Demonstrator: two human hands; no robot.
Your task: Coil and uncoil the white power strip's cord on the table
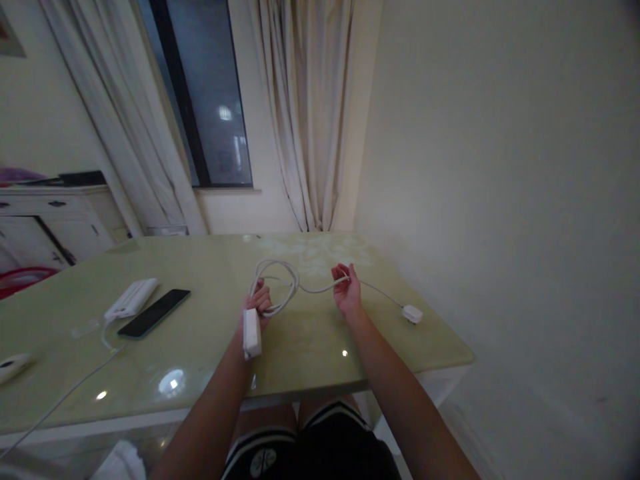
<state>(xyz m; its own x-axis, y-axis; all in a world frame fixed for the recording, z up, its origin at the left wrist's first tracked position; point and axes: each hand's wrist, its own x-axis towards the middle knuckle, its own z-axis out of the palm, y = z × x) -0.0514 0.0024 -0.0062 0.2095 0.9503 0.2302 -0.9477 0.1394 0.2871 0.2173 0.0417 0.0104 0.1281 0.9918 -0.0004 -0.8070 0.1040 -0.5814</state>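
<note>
My left hand [259,305] is closed around a white power strip [251,333] and a coil of its white cable [280,280] above the glossy yellow-green table [310,340]. My right hand [347,291] pinches the same cable a little to the right of the loops. From there the cable runs right across the table to a white plug [413,313] lying near the right edge.
On the left of the table lie a black phone [155,312], a white power bank [131,299] with a thin white cord, and another white item [13,365] at the far left edge. Behind stand a white cabinet, curtains and a dark window. A wall is close on the right.
</note>
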